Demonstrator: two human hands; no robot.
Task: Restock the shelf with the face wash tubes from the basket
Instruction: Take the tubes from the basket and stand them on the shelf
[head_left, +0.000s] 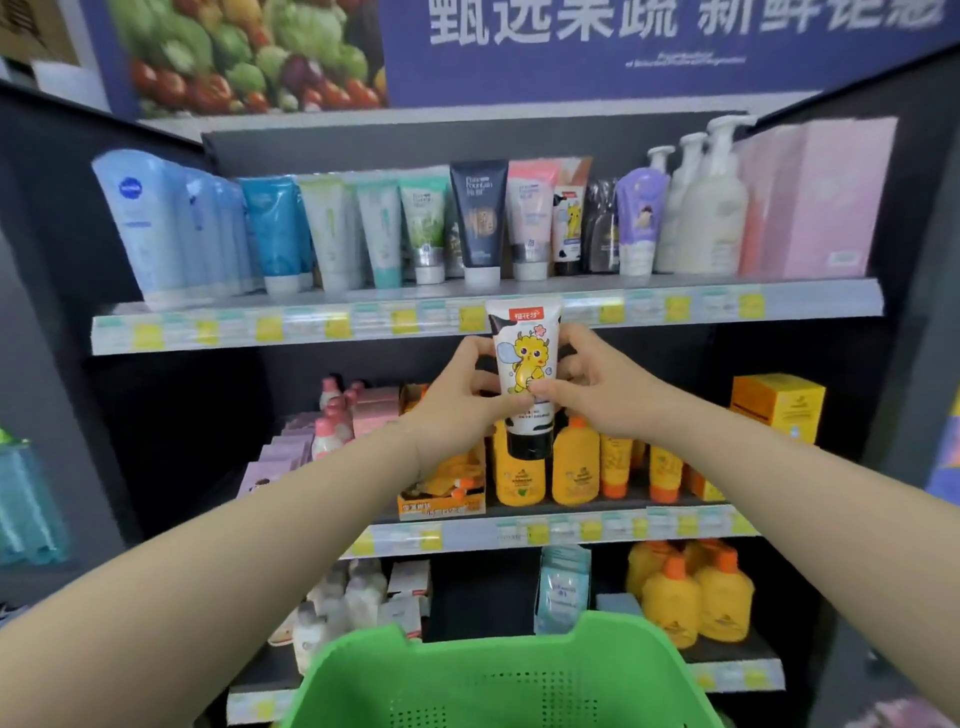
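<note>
Head view. A face wash tube – white, with a yellow cartoon figure and a black cap pointing down – is held upright in mid-air by both hands, just in front of the price rail of the top shelf. The left hand pinches the tube's left edge and lower body. The right hand curls round its right side, with a thumb pressed across the front near the bottom of the printed figure. The green basket sits low in the foreground, well below the tube; no other tube shows in the part of it that is visible.

The step in hand appears to be placement. A tube of what looks like the same design stands cap-down in the top row, between a pink tube and small dark bottles. The held tube probably belongs in front of it. To place it well, raise the cap clear of the rail and keep the printed face forward. Lower the tube squarely onto its cap – the row is packed closely, so a tilted entry could topple the neighbours. Release one hand only once the tube stands on its own.
</note>
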